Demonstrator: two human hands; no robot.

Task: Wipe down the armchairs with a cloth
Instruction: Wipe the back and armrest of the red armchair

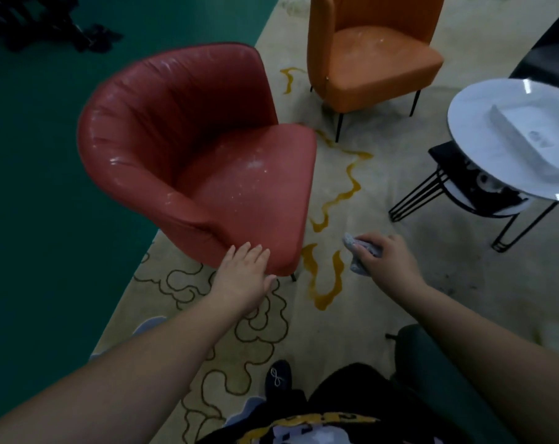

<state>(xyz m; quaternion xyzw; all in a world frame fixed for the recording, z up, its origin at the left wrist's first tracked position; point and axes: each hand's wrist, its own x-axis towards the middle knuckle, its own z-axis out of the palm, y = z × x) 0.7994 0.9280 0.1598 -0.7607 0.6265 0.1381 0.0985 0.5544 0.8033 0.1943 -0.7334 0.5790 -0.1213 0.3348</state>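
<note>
A red armchair (188, 149) with a curved back stands on the rug at centre left; pale smears mark its seat and arm. My left hand (244, 277) rests with straight fingers against the seat's front edge. My right hand (388, 262) is to the right of the chair, above the rug, and grips a crumpled grey cloth (358, 251). An orange armchair (368, 49) stands further back, its seat also speckled white.
A round white side table (483, 100) on black wire legs stands at the right, carrying a white tray (541, 136). A dark green seat (432, 373) is at lower right. The patterned beige rug (432, 257) meets a green floor (31, 187) on the left.
</note>
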